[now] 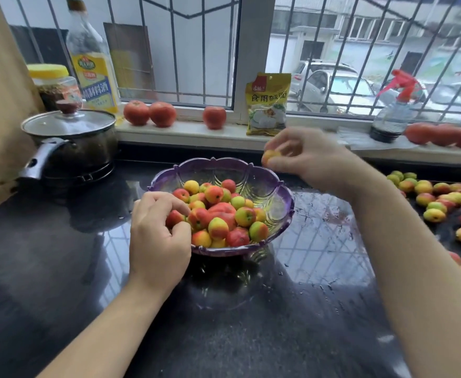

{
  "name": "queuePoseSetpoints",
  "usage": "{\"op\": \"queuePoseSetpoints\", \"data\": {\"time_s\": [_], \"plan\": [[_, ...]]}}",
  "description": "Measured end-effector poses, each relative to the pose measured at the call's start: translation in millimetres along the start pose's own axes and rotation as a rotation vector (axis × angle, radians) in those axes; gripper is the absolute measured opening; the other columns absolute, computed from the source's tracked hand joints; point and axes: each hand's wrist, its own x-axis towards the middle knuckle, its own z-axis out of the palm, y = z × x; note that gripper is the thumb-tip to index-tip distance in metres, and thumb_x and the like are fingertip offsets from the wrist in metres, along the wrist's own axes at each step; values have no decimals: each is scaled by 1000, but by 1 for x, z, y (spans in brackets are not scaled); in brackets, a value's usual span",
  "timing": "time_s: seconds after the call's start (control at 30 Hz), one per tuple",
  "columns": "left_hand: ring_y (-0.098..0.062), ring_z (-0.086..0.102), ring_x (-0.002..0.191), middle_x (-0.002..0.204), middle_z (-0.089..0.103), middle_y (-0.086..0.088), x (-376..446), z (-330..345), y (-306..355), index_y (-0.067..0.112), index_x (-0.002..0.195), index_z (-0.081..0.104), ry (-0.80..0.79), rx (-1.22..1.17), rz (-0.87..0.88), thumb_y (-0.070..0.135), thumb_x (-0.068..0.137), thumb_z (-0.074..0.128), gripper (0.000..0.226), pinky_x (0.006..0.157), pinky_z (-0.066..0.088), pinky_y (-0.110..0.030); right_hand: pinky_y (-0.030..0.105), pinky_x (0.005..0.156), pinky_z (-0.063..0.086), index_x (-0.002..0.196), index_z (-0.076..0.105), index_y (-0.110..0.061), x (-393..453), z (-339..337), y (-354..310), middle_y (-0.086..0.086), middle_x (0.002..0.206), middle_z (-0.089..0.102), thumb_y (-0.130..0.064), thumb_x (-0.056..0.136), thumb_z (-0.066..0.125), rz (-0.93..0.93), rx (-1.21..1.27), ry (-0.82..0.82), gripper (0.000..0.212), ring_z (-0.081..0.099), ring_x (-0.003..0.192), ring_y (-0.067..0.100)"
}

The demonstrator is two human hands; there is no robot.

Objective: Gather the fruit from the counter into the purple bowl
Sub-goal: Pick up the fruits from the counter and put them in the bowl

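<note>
The purple bowl (pixel 264 184) stands mid-counter, holding several small red-yellow fruits (pixel 223 214). My left hand (pixel 158 236) rests over the bowl's near-left rim, its fingers curled around a red fruit (pixel 174 218) at the edge of the pile. My right hand (pixel 308 156) hovers above the bowl's far-right rim and pinches a yellow-orange fruit (pixel 269 157) in its fingertips. Several more loose fruits (pixel 439 203) lie on the black counter at the right.
A lidded pot (pixel 71 140) sits at the back left. On the windowsill stand an oil bottle (pixel 93 66), a jar (pixel 52 85), tomatoes (pixel 150 113), a yellow packet (pixel 267 105) and a spray bottle (pixel 392 115). The counter (pixel 319 230) is wet.
</note>
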Motion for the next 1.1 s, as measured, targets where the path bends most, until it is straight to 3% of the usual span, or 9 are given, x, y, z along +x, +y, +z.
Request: {"op": "queuePoseSetpoints", "data": {"time_s": [0.07, 0.2, 0.4, 0.47, 0.63, 0.73, 0.9, 1.0, 1.1], "plan": [[-17, 54, 98, 94, 58, 7, 0, -1, 1, 19, 79, 63, -1, -8, -3, 5, 74, 52, 18, 82, 34, -3, 30, 79, 57, 106, 70, -33, -16, 5, -8, -12, 97, 71, -33, 89, 74, 3, -281, -224, 17, 69, 87, 8], [-18, 54, 99, 95, 58, 9, 0, -2, 2, 19, 79, 64, 2, -17, 1, 6, 74, 52, 18, 85, 38, -11, 23, 70, 49, 115, 70, -29, -12, 26, -1, -11, 102, 67, -28, 91, 73, 44, -590, -307, 24, 62, 90, 8], [-20, 55, 98, 95, 58, 9, 2, -1, 1, 20, 78, 63, 4, -8, 11, 5, 74, 52, 20, 86, 42, -21, 32, 87, 55, 125, 65, -28, -8, 24, 2, -9, 114, 68, -38, 95, 66, 56, -544, -312, 31, 64, 101, 13], [-21, 55, 98, 95, 59, 9, 2, -1, 0, 20, 78, 63, 7, -13, 12, 4, 73, 52, 20, 87, 41, -19, 31, 83, 56, 118, 68, -28, -7, 12, 6, -10, 107, 71, -38, 97, 64, 49, -396, -198, 24, 67, 95, 9], [-22, 55, 97, 93, 59, 7, 3, 0, 0, 18, 77, 63, 4, -11, 18, 3, 72, 52, 20, 86, 39, -14, 32, 63, 55, 94, 70, -22, 16, -15, 65, 2, 93, 75, -16, 99, 56, 173, 114, 398, 16, 71, 78, 17], [-21, 54, 98, 93, 59, 9, 2, 1, 0, 20, 77, 63, 3, -13, 17, 3, 72, 51, 22, 85, 39, -14, 42, 85, 56, 100, 69, -23, 26, -7, 127, 9, 113, 72, -11, 92, 51, 365, -32, 580, 23, 68, 99, 30], [-19, 53, 97, 92, 60, 13, 2, 1, -1, 21, 77, 63, 5, -4, 31, 3, 71, 50, 23, 85, 36, -8, 46, 109, 37, 153, 37, -33, 35, 27, 163, -6, 164, 28, -11, 89, 49, 356, -423, 317, 68, 39, 142, 26], [-18, 53, 96, 92, 60, 13, 2, 1, -1, 21, 77, 63, -2, -4, 33, 2, 71, 50, 23, 84, 35, -7, 48, 109, 37, 158, 15, -42, 46, 25, 159, -16, 167, 15, -23, 94, 43, 410, -525, 226, 73, 41, 142, 29], [-19, 54, 96, 92, 60, 12, 1, 0, 0, 21, 76, 62, 2, -10, 35, 2, 71, 50, 24, 85, 35, -7, 47, 105, 41, 158, 13, -42, 50, 26, 157, -10, 165, 26, -28, 99, 42, 413, -600, 198, 68, 49, 133, 36]]}}
